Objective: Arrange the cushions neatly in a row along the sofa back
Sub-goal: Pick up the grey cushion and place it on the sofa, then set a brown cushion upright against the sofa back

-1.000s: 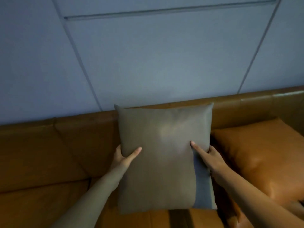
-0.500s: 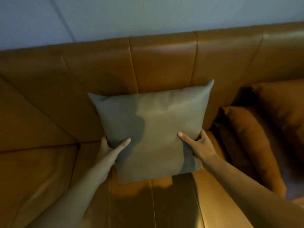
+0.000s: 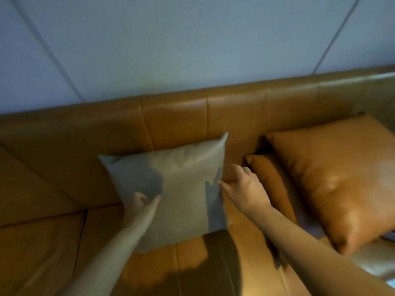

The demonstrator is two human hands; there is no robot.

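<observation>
A grey cushion (image 3: pixel 179 184) stands tilted on the seat and leans against the tan leather sofa back (image 3: pixel 175 116). My left hand (image 3: pixel 141 207) rests against the cushion's lower left front, thumb and fingers apart, without a clear grip. At the cushion's right edge my right hand (image 3: pixel 245 189) has its fingers spread, and only the thumb tip touches the edge. To the right a large tan leather cushion (image 3: pixel 342 178) lies slanted, overlapping a smaller tan cushion (image 3: pixel 269 180) that sits beside my right hand.
The sofa seat (image 3: pixel 42 248) stretches bare to the left of the grey cushion. A pale blue panelled wall (image 3: pixel 192 43) rises behind the sofa back. Something pale shows under the large tan cushion at the right edge (image 3: pixel 376 259).
The grey cushion has settled against the sofa back. My right hand has let go of its edge and opened, and my left hand has loosened. The view has tilted up towards the wall.
</observation>
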